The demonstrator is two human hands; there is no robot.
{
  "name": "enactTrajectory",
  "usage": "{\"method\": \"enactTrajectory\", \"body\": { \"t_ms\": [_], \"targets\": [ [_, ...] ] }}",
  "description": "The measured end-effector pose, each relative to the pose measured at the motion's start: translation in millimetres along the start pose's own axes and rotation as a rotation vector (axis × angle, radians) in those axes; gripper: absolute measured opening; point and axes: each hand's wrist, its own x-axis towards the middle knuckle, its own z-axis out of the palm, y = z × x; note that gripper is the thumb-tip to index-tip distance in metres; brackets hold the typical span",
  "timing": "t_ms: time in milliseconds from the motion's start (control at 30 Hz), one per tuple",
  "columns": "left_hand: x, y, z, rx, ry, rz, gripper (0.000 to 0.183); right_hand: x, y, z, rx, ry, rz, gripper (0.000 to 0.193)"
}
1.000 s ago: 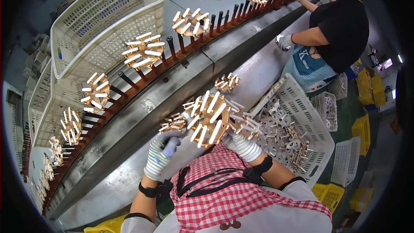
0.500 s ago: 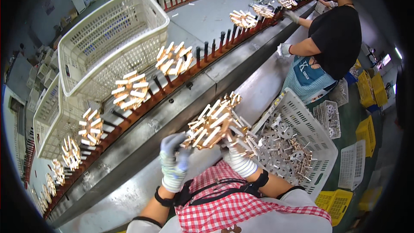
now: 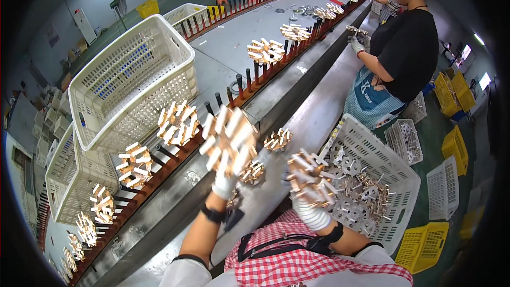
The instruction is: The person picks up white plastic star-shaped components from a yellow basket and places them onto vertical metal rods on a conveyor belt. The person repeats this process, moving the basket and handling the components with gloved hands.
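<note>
"What does the left hand [image 3: 224, 183] hold?"

"A copper-coloured wheel with white rods [image 3: 228, 141]. It's blurry, near the black-tipped pegs [image 3: 240, 84]. It's hard to tell if they touch."

"And the right hand [image 3: 304, 207]?"

"It grips another rod wheel [image 3: 311, 178] by the white crate of metal parts [image 3: 402, 178]."

"What about the room?"

"A shiny metal bench [image 3: 321, 93] runs beside a grey table [image 3: 234, 42] with a big white basket [image 3: 159, 103]. There's a standing fan [image 3: 121, 1] and green floor [image 3: 431, 147]."

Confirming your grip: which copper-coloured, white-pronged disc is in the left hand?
The largest-looking disc, blurred, hiding the left hand's fingers. The other held disc, in the right hand, appears smaller, by the white crate.
</note>
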Motion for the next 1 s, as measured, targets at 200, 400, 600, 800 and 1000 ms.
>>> {"method": "enactTrajectory", "body": {
  "t_ms": [200,400,600,800,1000],
  "targets": [
    [75.9,-99.9,155.2,-0.312,-0.013,-0.624,0.046,-38.9,56.7,61.9,-1.916,-0.069,-0.539,0.054],
    [68.9,-138.1,194.6,-0.370,-0.078,-0.806,0.043,-69.9,32.1,62.8,-1.938,0.029,-0.649,0.049],
    [50.4,-164.2,187.7,-0.210,0.011,-0.798,0.040,-60.1,15.7,68.5,-1.892,0.030,-0.654,0.048],
    [31.6,-172.7,163.4,-0.391,0.027,-1.164,0.044,-37.2,-10.5,47.1,-2.100,-0.094,-0.442,0.062],
    [-16.1,-167.1,135.4,-0.078,0.147,-0.820,0.040,-23.6,-19.2,24.9,-1.916,-0.079,-0.262,0.045]
  ]
}}
